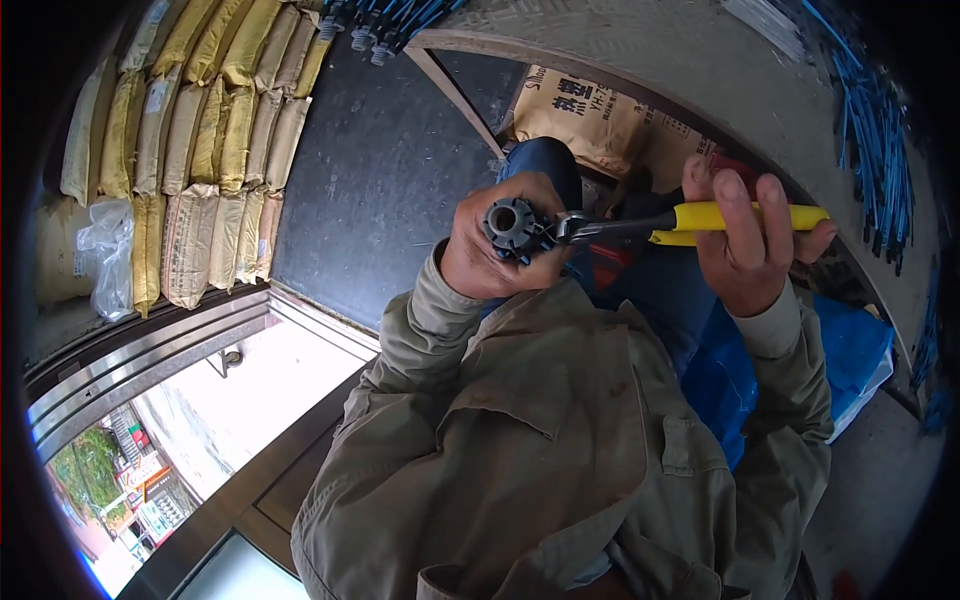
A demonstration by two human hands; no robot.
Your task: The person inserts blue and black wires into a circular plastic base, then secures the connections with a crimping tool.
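Note:
My left hand (478,245) is wrapped round a black, ribbed cylindrical part (497,216) with a round hole in its end, which points up at me. What lies below inside the fist is hidden. In my right hand (745,245) is a pair of cutting pliers (700,217) with yellow handles, the fingers curled over the grips. The metal jaws reach left to the side of the black part and seem to touch its edge; whether they bite on anything is too small to tell.
A grey worktable (640,45) curves along the far right, with blue strands with black ends (878,150) on it. Under it stands a brown paper sack (585,120). Stacked yellow and tan sacks (200,130) line the left, beside a doorway (290,365). Blue sheeting (845,345) lies right.

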